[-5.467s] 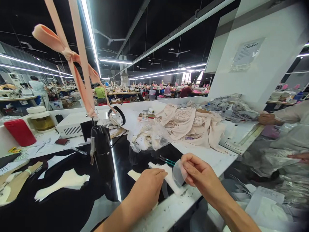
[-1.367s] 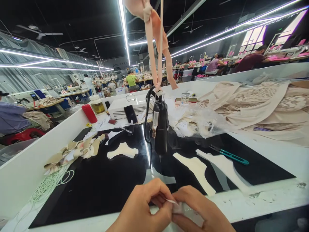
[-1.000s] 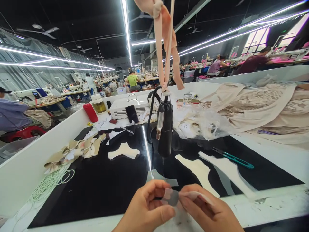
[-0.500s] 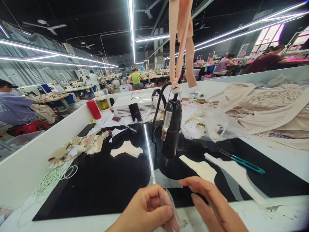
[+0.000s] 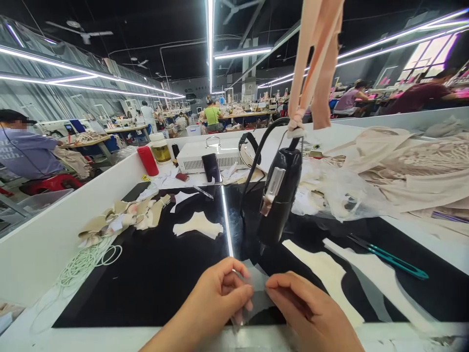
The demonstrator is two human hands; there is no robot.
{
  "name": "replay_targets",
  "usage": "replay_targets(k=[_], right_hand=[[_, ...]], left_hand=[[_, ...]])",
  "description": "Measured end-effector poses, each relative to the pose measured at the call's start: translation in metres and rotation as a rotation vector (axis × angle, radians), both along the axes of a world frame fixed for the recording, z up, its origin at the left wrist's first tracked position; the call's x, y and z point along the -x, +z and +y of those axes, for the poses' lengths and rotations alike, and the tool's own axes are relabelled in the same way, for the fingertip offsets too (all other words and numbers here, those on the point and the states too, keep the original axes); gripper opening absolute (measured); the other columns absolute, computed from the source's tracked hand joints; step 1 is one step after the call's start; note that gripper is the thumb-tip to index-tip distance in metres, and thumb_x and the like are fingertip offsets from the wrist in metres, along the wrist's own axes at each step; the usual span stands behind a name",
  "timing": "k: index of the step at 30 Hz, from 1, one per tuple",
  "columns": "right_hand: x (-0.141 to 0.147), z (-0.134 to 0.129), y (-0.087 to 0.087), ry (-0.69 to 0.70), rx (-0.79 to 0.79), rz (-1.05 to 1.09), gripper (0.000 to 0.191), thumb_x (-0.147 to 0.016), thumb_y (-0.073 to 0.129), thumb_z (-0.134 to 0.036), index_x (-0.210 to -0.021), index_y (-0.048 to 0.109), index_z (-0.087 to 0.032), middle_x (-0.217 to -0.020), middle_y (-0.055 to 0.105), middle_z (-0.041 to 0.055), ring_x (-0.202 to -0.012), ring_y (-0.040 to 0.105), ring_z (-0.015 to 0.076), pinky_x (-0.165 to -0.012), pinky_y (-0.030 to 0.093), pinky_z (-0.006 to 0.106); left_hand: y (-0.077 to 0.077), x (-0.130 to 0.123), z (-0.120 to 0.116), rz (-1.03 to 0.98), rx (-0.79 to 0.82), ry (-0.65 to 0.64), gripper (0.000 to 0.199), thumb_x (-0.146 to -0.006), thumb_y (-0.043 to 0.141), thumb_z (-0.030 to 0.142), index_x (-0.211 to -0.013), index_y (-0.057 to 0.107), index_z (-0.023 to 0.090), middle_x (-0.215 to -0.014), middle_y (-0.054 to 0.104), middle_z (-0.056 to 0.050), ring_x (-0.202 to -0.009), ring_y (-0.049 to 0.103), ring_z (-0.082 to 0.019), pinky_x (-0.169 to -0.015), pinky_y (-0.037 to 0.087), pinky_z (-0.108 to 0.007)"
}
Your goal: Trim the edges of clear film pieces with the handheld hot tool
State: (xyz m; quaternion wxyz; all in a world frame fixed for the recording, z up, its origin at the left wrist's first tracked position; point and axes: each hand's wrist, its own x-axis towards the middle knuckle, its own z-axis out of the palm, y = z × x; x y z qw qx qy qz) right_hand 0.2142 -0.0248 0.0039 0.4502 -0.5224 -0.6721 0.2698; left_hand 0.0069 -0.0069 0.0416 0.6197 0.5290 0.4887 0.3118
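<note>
Head view: white worktop (image 5: 91,340), walled along its left and far edges; glossy black panel (image 5: 154,288) covers most of it, stopping just short of the near edge. Beige fabric heap (image 5: 414,151) fills the far right corner. Clear plastic bag (image 5: 340,198) of pale scraps lies against the heap's left side. White vented box (image 5: 194,165) stands by the far edge, dark phone (image 5: 210,167) propped at its front. Black tool (image 5: 280,195) hangs tilted on peach straps (image 5: 311,63) over the panel, right of middle, tip downward. Two bare hands work at the middle of the near edge. Left hand (image 5: 220,293): thumb and fingers curled in, grip narrow, pinching the translucent sheet (image 5: 258,291). Right hand (image 5: 300,308): thumb and forefinger close together at the sheet's right side; cannot tell from where I stand whether they hold it. Sheet sits between the hands over the panel's near edge, partly hidden by the left fingers. White cut piece (image 5: 377,269) slants toward the near right corner, cream cut piece (image 5: 322,264) just left of it. Pale green cord (image 5: 82,264) coiled at the left edge. Teal-handled snips (image 5: 395,261) toward the right edge. Pen (image 5: 203,192) near the panel's far edge.
</note>
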Motion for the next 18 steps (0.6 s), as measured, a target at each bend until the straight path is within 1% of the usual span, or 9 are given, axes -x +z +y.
replay_targets(k=[2, 4, 6, 8, 10, 13, 15, 18], right_hand=[[0.000, 0.008, -0.004, 0.023, -0.104, -0.069, 0.031, -0.110, 0.055, -0.048, -0.094, 0.076, -0.032, -0.086, 0.077, -0.0008, -0.067, 0.072, 0.0175, -0.063, 0.059, 0.024], [0.000, 0.014, -0.008, 0.051, -0.180, -0.125, 0.038, -0.114, 0.047, -0.053, -0.101, 0.076, -0.031, -0.094, 0.079, 0.0016, -0.079, 0.078, 0.0187, -0.072, 0.063, 0.025], [-0.001, 0.019, -0.012, 0.076, -0.212, -0.194, 0.041, -0.116, 0.042, -0.054, -0.106, 0.075, -0.032, -0.096, 0.079, 0.0012, -0.083, 0.080, 0.0175, -0.075, 0.064, 0.024], [-0.001, 0.022, -0.015, 0.096, -0.235, -0.287, 0.042, -0.118, 0.038, -0.051, -0.108, 0.074, -0.033, -0.096, 0.079, -0.0004, -0.082, 0.081, 0.0157, -0.074, 0.064, 0.023], [-0.003, 0.024, -0.018, 0.111, -0.303, -0.392, 0.044, -0.119, 0.034, -0.048, -0.109, 0.074, -0.032, -0.094, 0.079, -0.0006, -0.081, 0.081, 0.0155, -0.073, 0.065, 0.023], [-0.006, 0.026, -0.020, 0.109, -0.449, -0.533, 0.048, -0.121, 0.028, -0.038, -0.111, 0.074, -0.028, -0.091, 0.079, 0.0011, -0.077, 0.079, 0.0163, -0.071, 0.064, 0.025], [-0.008, 0.027, -0.020, 0.133, -0.500, -0.631, 0.048, -0.121, 0.028, -0.029, -0.112, 0.074, -0.026, -0.091, 0.079, 0.0022, -0.076, 0.077, 0.0164, -0.069, 0.063, 0.025], [-0.009, 0.029, -0.021, 0.173, -0.525, -0.760, 0.045, -0.117, 0.031, -0.016, -0.111, 0.075, -0.024, -0.092, 0.079, 0.0043, -0.076, 0.074, 0.0176, -0.066, 0.060, 0.027]], left_hand=[[-0.002, 0.001, 0.001, 0.106, -0.080, 0.045, 0.022, -0.088, 0.068, 0.034, -0.103, 0.056, 0.023, -0.072, 0.067, 0.007, -0.051, 0.053, -0.010, -0.052, 0.040, -0.022], [-0.005, 0.003, 0.001, 0.283, -0.221, 0.075, 0.016, -0.092, 0.065, 0.027, -0.105, 0.057, 0.024, -0.074, 0.066, 0.008, -0.055, 0.054, -0.011, -0.055, 0.039, -0.023], [-0.008, 0.005, 0.001, 0.472, -0.374, 0.078, 0.014, -0.095, 0.065, 0.020, -0.106, 0.058, 0.025, -0.076, 0.066, 0.009, -0.059, 0.055, -0.011, -0.058, 0.037, -0.023], [-0.013, 0.007, 0.002, 0.626, -0.496, 0.058, 0.016, -0.096, 0.067, 0.015, -0.104, 0.058, 0.026, -0.077, 0.066, 0.009, -0.060, 0.057, -0.012, -0.059, 0.036, -0.024], [-0.017, 0.008, 0.003, 0.752, -0.593, 0.033, 0.018, -0.096, 0.070, 0.013, -0.100, 0.058, 0.025, -0.077, 0.067, 0.009, -0.061, 0.060, -0.013, -0.060, 0.036, -0.026], [-0.023, 0.008, 0.002, 0.904, -0.713, 0.011, 0.019, -0.096, 0.074, 0.014, -0.093, 0.059, 0.024, -0.075, 0.067, 0.008, -0.062, 0.064, -0.016, -0.061, 0.038, -0.028], [-0.025, 0.007, 0.001, 0.963, -0.779, 0.004, 0.020, -0.097, 0.076, 0.015, -0.090, 0.059, 0.024, -0.075, 0.067, 0.007, -0.062, 0.065, -0.016, -0.060, 0.038, -0.029], [-0.026, 0.007, -0.001, 0.989, -0.844, -0.014, 0.021, -0.098, 0.076, 0.015, -0.087, 0.060, 0.023, -0.075, 0.067, 0.007, -0.063, 0.065, -0.016, -0.059, 0.039, -0.029]])
